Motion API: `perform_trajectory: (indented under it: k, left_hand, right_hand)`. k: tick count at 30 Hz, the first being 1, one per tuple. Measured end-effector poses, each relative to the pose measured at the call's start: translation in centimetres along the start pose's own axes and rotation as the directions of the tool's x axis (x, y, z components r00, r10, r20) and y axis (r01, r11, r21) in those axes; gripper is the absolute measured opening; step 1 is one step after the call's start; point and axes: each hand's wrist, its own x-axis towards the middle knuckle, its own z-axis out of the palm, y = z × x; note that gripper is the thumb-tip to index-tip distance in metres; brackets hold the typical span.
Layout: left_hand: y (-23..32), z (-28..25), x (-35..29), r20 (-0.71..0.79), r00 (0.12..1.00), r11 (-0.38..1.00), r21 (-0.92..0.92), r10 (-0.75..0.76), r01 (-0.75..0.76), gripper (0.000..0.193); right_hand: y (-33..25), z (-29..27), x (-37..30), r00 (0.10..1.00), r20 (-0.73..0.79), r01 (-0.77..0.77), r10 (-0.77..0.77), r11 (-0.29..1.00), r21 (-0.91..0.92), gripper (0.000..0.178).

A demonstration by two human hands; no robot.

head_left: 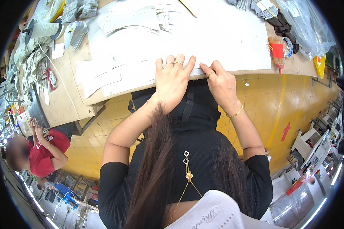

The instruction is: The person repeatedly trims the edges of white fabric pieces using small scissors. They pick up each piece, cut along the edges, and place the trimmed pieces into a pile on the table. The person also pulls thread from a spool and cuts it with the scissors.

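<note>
**Edge Handling: Slip Hazard**

Left hand [170, 82]: spread flat, pressing down. Right hand [222, 83]: fingers curled; pinch cannot be confirmed. Thin, flat white piece [196, 71] lies between both hands, at the pale wooden worktop's [70, 91] near edge. Uneven fingertip pressure could skew it; insufficient left-hand pressure could let it slip off.

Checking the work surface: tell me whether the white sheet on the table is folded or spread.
Spread. The white sheet lies flat across the table, a pencil resting on it, with no fold visible.
</note>
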Motion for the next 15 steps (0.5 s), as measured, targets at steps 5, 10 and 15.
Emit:
perform_trajectory:
  k: [5,10,15]
  left_hand:
    - [-0.3,-0.2,0.1,-0.01,1.0,1.0,-0.018,0.012,-0.012,0.061]
    - [-0.6,-0.4,0.0,-0.03,0.999,0.996,-0.081,0.032,-0.034,0.057]
    - [-2.9,-0.2,0.6,-0.098,0.981,0.974,-0.139,0.169,-0.181,0.042]
  right_hand:
    - [-0.1,-0.4,0.0,0.997,0.072,0.038,-0.032,0.996,-0.077,0.031]
    - [-0.7,-0.7,-0.4,0.995,0.095,0.038,-0.027,0.992,-0.122,0.038]
    - [2.0,-0.3,2.7,0.962,0.124,0.257,-0.244,0.961,-0.103,0.037]
